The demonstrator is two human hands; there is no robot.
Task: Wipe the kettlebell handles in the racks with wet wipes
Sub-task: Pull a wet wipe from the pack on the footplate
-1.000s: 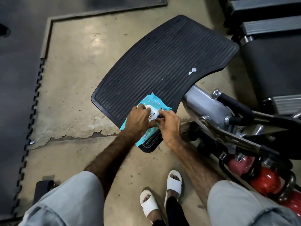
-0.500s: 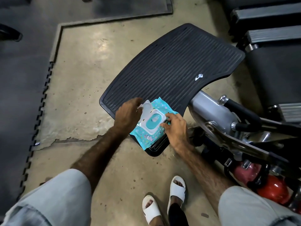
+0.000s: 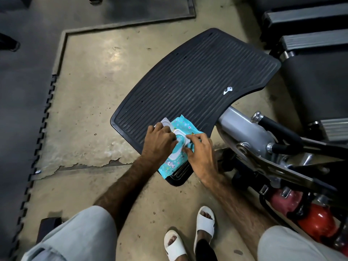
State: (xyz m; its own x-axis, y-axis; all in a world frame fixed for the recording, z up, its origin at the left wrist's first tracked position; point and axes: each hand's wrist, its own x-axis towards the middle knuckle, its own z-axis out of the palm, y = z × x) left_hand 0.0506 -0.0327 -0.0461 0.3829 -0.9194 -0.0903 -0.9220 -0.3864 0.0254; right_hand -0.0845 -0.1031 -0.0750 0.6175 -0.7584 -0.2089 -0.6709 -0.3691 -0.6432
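The wipes pack's white lid (image 3: pixel 165 123), shut a second ago, now lies flipped open. The left hand (image 3: pixel 159 143) has moved from the lid onto the opening, fingers reaching in.

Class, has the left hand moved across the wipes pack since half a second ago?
Yes. The left hand moved right, from the pack's left edge onto its opening.
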